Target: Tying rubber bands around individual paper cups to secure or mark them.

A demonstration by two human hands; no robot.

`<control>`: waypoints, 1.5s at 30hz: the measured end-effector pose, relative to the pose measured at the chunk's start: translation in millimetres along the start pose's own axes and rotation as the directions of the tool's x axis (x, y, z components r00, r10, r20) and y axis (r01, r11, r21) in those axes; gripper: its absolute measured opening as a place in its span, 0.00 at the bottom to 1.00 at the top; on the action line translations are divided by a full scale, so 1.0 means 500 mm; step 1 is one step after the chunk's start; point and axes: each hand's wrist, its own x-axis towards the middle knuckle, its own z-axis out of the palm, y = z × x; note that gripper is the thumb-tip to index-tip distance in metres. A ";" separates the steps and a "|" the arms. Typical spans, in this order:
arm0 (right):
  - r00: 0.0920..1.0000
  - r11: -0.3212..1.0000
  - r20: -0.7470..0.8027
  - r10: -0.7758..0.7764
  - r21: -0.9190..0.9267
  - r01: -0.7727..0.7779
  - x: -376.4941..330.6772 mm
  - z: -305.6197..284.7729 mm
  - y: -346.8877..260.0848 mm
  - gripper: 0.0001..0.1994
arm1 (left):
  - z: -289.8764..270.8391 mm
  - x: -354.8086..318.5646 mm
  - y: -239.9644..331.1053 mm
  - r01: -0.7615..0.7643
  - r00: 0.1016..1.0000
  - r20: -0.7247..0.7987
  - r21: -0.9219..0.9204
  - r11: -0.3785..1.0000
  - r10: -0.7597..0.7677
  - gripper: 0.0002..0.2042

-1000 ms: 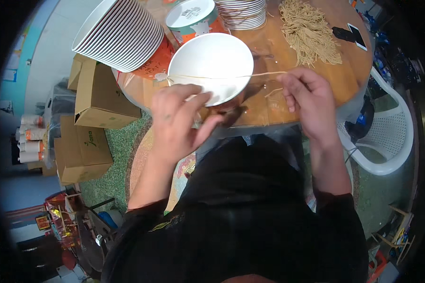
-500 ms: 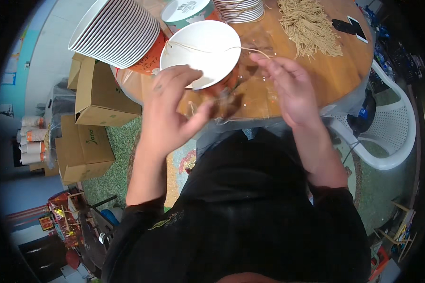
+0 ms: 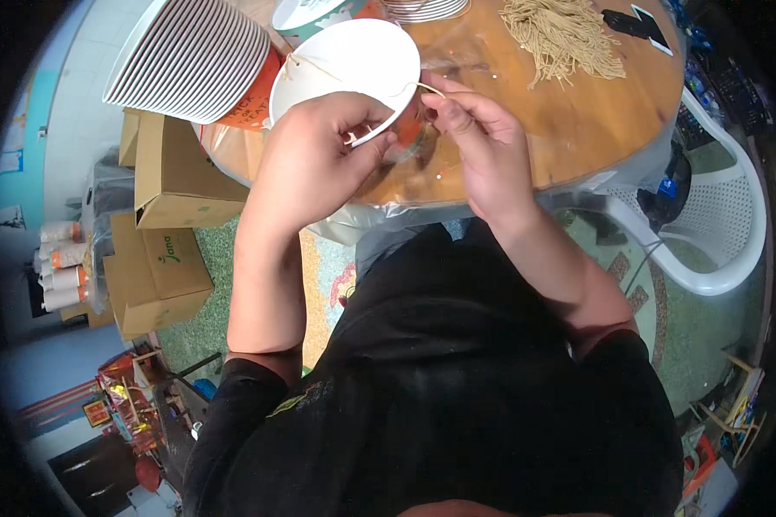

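Observation:
A paper bucket point(image 3: 379, 53), white inside and orange outside, is tilted with its mouth toward me near the table's front edge. My left hand point(image 3: 306, 164) grips its near rim, fingers over the inside and thumb on the outer wall. A thin tan cord point(image 3: 317, 65) is knotted at the bucket's left rim and runs across the mouth to the right rim. Beside that right rim, my right hand point(image 3: 491, 146) pinches the cord's end between thumb and fingers. Part of the bucket's outer wall is hidden behind my hands.
Nested paper buckets point(image 3: 190, 60) lean at the left of the wooden table point(image 3: 578, 142). Behind are a teal-sided tub point(image 3: 315, 15) and stacked white rims point(image 3: 427, 9). A cord bundle point(image 3: 565, 39) and a phone point(image 3: 653, 28) lie right. A cardboard box point(image 3: 185, 177) and white chair point(image 3: 741, 215) flank the table.
My left hand has moved from hovering over the bucket to gripping its near rim. My right hand has come left with the cord, close to the right rim. The view has shifted slightly.

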 end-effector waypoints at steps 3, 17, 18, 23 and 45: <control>1.000 0.999 0.007 -0.009 0.033 0.009 0.003 0.000 0.016 0.16 | 0.001 0.007 -0.011 0.019 1.000 0.020 0.000 1.000 -0.019 0.10; 0.999 0.999 0.017 -0.042 0.007 0.042 0.003 -0.007 -0.011 0.13 | -0.037 -0.017 -0.019 0.016 0.991 -0.117 -0.387 0.922 -0.066 0.10; 1.000 0.999 0.003 -0.025 0.023 0.024 0.003 -0.011 -0.009 0.13 | -0.043 -0.021 -0.018 0.036 0.992 -0.089 -0.451 0.892 -0.085 0.10; 0.999 0.993 -0.015 0.031 0.111 -0.029 -0.011 -0.006 0.002 0.13 | -0.066 -0.020 0.003 0.025 1.000 0.014 -0.171 0.985 -0.023 0.10; 0.999 0.952 -0.028 0.029 -0.303 -0.037 -0.018 -0.014 0.024 0.11 | 0.018 -0.002 0.004 -0.101 0.993 -0.018 0.334 0.937 0.114 0.16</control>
